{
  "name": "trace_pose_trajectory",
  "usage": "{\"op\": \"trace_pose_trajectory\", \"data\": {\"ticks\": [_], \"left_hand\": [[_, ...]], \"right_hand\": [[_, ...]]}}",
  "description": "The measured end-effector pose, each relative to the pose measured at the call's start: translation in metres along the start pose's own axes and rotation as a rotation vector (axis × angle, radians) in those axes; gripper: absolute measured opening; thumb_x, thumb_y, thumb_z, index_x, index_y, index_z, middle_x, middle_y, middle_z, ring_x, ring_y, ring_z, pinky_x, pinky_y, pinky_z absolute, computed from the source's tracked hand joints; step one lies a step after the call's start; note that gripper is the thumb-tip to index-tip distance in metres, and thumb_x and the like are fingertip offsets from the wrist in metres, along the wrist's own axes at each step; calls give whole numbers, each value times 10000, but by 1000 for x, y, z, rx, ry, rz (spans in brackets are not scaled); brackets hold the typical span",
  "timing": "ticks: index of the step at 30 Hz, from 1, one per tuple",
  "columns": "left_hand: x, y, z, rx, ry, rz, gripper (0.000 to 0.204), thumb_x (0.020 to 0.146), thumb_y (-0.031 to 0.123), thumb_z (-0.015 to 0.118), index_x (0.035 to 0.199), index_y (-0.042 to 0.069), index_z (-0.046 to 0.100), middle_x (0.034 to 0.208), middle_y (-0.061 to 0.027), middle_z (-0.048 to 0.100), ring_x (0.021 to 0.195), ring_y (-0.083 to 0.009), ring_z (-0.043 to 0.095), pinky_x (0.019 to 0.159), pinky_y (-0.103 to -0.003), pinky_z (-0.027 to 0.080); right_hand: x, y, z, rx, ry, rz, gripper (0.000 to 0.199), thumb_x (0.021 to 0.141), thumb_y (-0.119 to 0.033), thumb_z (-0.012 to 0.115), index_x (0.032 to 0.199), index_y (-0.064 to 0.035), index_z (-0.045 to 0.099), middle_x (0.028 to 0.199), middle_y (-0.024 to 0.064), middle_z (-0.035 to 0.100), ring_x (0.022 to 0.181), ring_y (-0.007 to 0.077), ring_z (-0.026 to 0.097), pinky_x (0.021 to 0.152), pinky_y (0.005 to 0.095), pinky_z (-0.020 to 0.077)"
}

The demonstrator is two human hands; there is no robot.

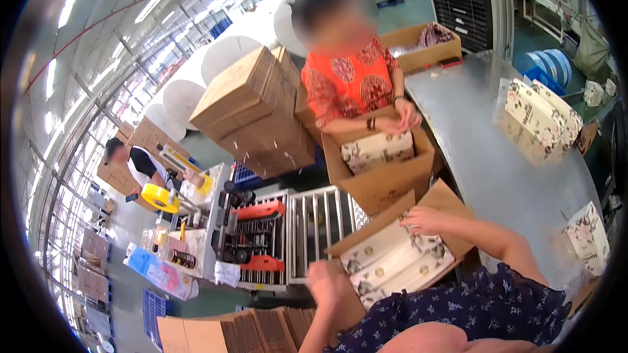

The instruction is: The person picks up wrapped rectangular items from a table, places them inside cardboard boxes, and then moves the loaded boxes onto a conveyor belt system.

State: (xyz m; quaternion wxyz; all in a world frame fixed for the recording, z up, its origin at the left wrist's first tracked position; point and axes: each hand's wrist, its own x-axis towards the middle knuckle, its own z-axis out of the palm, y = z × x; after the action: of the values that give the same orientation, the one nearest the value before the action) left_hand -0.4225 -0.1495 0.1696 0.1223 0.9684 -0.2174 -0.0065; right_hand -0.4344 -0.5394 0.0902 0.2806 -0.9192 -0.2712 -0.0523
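Observation:
An open brown carton (451, 212) sits in front of me, filled with white floral-printed packs (392, 265). My left hand (327, 282) is curled around the carton's near left flap (350, 310). My right hand (425, 220) lies with its fingers spread on the packs at the far side of the carton and grips nothing. Across from me a person in an orange shirt (350, 82) has both hands at a second open carton (386, 186), which holds similar packs.
A steel table (471, 131) on the right carries floral packs (540, 117) and another pack (589, 238). On the left are a roller conveyor (314, 222) and a taping machine with a yellow tape roll (160, 197). Stacked flat cartons (255, 111) stand behind. Another person (137, 160) works far left.

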Motion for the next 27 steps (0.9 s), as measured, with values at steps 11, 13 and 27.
{"op": "trace_pose_trajectory", "data": {"ticks": [11, 13, 27], "left_hand": [[28, -24, 121, -195, -484, 35, 757, 883, 331, 632, 1428, -84, 310, 1320, -308, 385, 1245, -452, 468, 1055, -491, 363], [49, 24, 154, -41, -564, -10, 872, 893, 398, 612, 1458, -123, 200, 1423, -374, 194, 1320, -498, 364, 1110, -541, 285], [-9, 34, 80, -379, -881, 540, 583, 854, 282, 671, 1340, -8, 529, 1366, -245, 544, 1324, -367, 480, 1105, -507, 359]], "right_hand": [[-180, 83, 4, 371, -34, 842, 703, 977, -502, 476, 1407, 43, 360, 1265, 307, 582, 1132, 465, 566, 987, 495, 440], [-96, -15, -47, 397, -221, 719, 742, 979, -498, 472, 1441, 46, 272, 1107, 325, 633, 1026, 485, 602, 888, 511, 471], [11, 6, 50, 47, -703, 317, 896, 912, -690, 467, 1400, 60, 415, 1117, 280, 657, 1016, 441, 640, 875, 495, 513]]}}
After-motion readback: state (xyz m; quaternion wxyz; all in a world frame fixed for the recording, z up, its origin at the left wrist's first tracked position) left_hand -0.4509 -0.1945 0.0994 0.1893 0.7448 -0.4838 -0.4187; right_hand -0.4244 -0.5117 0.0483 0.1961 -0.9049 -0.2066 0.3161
